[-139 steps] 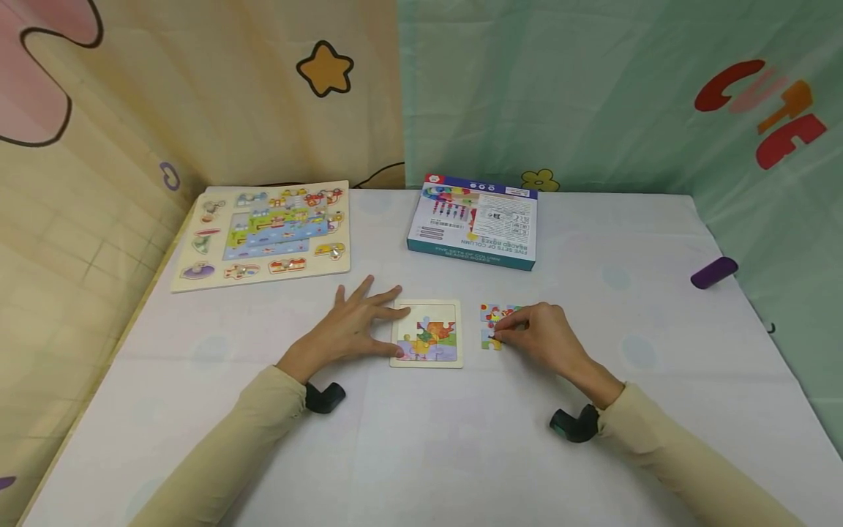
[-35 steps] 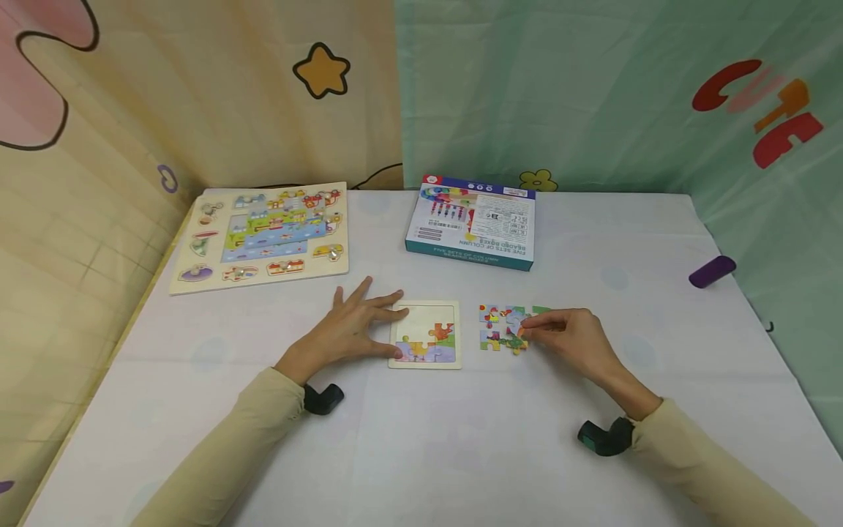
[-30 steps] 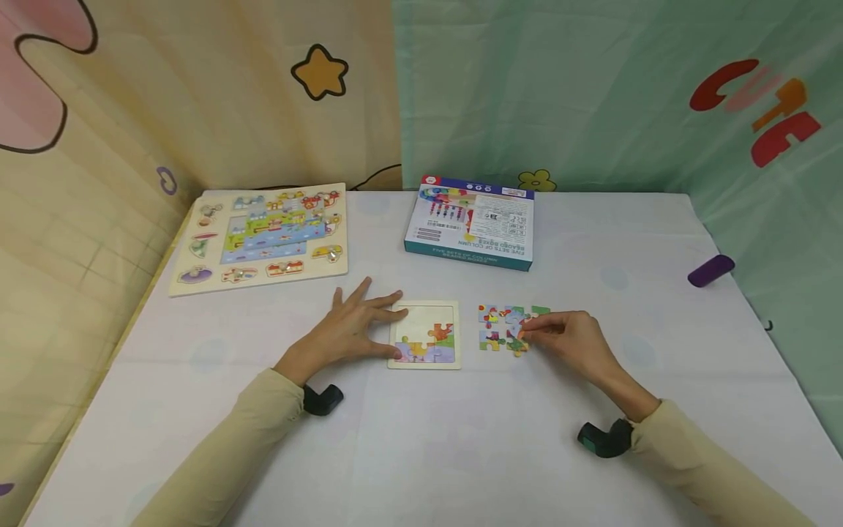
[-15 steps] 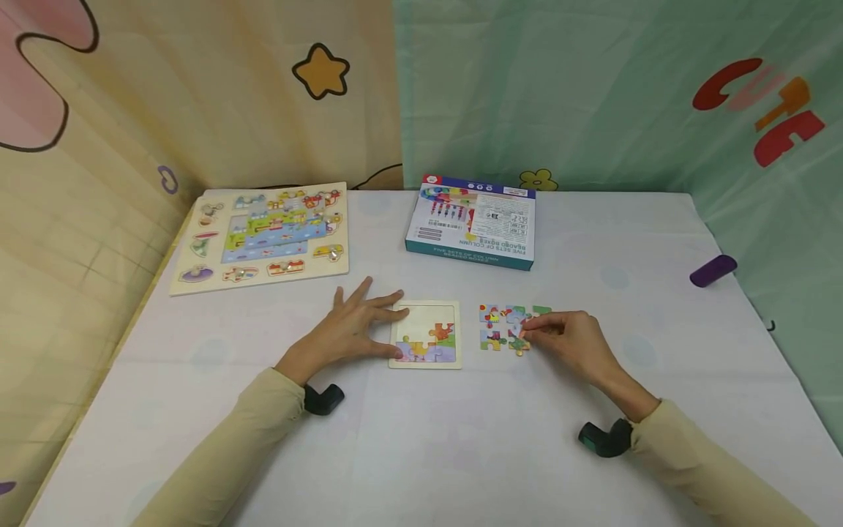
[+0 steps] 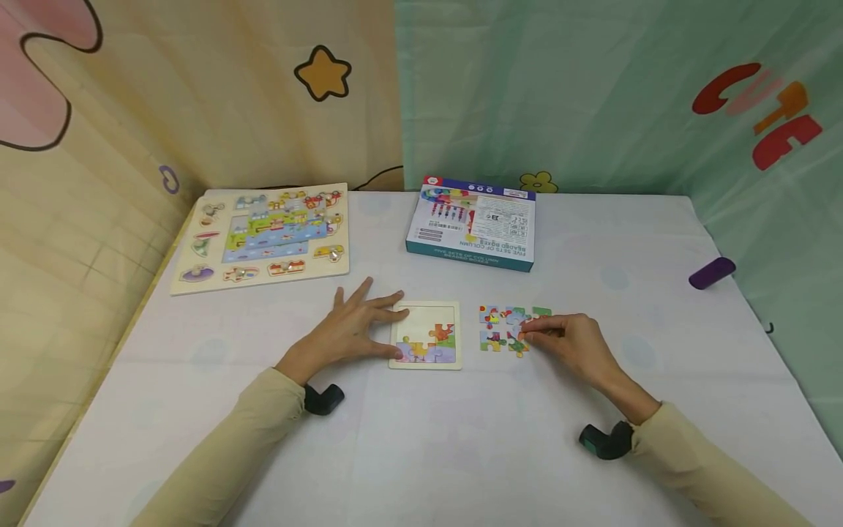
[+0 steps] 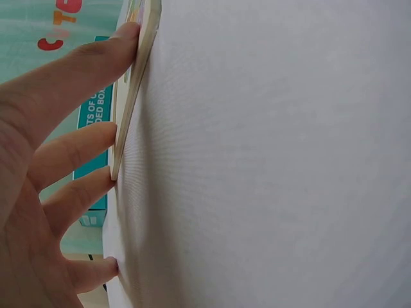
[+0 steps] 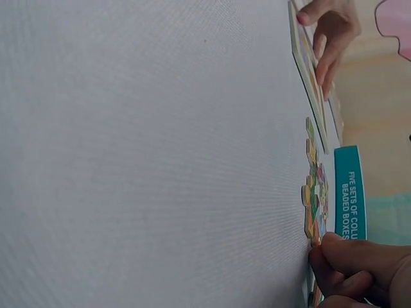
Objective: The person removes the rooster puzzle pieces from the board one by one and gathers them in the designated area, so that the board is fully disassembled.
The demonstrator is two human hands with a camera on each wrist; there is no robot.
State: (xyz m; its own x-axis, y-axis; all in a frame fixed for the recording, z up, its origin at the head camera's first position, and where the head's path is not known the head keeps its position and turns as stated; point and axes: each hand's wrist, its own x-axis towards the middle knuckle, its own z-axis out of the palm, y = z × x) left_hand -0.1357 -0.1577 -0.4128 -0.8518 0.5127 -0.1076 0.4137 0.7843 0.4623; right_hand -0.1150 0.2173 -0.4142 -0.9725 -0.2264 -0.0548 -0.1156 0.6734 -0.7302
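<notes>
A small square wooden puzzle tray [image 5: 424,366] lies in the middle of the table, with several jigsaw pieces [image 5: 437,353] along its bottom and right side. My left hand [image 5: 349,329] is spread at the tray's left side, thumb on the lower left corner and fingertips at the upper left edge. To the right, loose jigsaw pieces [image 5: 489,340] lie in two rows on the cloth. My right hand [image 5: 576,344] pinches a puzzle piece [image 7: 314,242] between thumb and forefinger at the right of these rows; the fingers hide most of it.
A wooden knob puzzle board [image 5: 263,278] with picture sheets on it lies at the back left. A flat toy box [image 5: 470,256] sits behind the tray. Near the right edge lies a purple cylinder [image 5: 713,273]. Printed curtains [image 5: 560,88] hang behind the table.
Since the earliest frame, pieces have left the tray's middle and more lie in the rows. My right hand has shifted right; lately a green piece has straightened slightly. My left hand stays put.
</notes>
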